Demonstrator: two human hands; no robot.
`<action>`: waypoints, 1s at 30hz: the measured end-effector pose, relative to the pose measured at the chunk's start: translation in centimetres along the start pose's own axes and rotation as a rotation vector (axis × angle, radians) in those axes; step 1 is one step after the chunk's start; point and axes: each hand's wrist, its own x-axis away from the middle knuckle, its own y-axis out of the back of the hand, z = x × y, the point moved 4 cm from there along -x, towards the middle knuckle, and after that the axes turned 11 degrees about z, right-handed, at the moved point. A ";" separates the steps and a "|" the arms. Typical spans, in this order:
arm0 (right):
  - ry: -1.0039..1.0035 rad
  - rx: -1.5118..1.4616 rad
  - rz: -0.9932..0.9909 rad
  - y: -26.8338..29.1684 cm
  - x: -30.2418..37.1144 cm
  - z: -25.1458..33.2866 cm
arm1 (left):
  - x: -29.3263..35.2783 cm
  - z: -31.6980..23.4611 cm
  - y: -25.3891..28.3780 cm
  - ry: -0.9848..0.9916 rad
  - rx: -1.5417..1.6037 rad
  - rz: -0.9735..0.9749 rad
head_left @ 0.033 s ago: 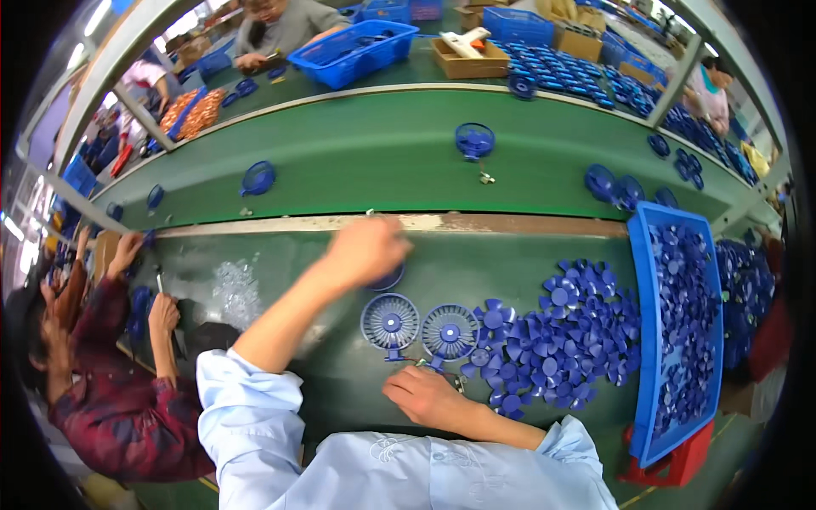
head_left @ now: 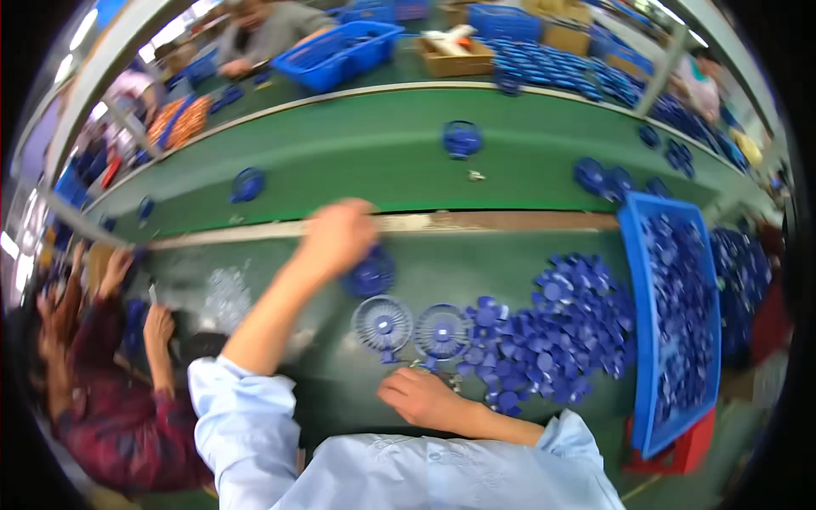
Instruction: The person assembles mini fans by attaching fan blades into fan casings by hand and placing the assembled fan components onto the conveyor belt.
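My left hand (head_left: 338, 238) is over the far edge of the worktable, its fingers curled and blurred. Just below it lies a round blue fan housing (head_left: 371, 274), partly covered by the hand; I cannot tell whether they touch. Two round blue fan grilles with short stems are nearer me, the left grille (head_left: 382, 326) and the right grille (head_left: 442, 331) side by side. My right hand (head_left: 421, 398) rests below them, fingers closed together at thin wires and small metal pieces (head_left: 416, 365) by the stems. What its fingertips hold is too small to make out.
Loose blue fan blades (head_left: 561, 331) lie heaped at the right, beside a blue bin (head_left: 633, 340) of more blades. Clear plastic bits (head_left: 228, 293) lie at the left, near a co-worker's hand (head_left: 158, 327). Beyond a raised edge, a green belt (head_left: 357, 157) carries several blue housings.
My left hand has moved left, uncovering more of the blue fan housing. My right hand stays by the wires. The whole view has shifted slightly.
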 end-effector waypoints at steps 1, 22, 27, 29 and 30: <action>-0.021 0.007 0.046 0.0 0.4 -0.3 | -0.9 1.9 1.7 0.019 -0.080 -0.201; 0.070 0.192 -0.091 -1.8 0.4 0.3 | 2.5 8.9 -1.6 0.271 -0.404 -0.322; 0.034 0.230 -0.061 -1.8 -0.1 1.0 | 9.6 -3.3 -3.0 -0.156 0.021 -0.337; 0.017 0.224 -0.038 -2.0 0.0 0.6 | 10.7 -5.1 -5.5 -0.159 0.058 -0.275; 0.008 0.206 -0.045 -2.4 0.0 0.3 | 10.9 -5.3 -6.6 -0.136 0.099 -0.202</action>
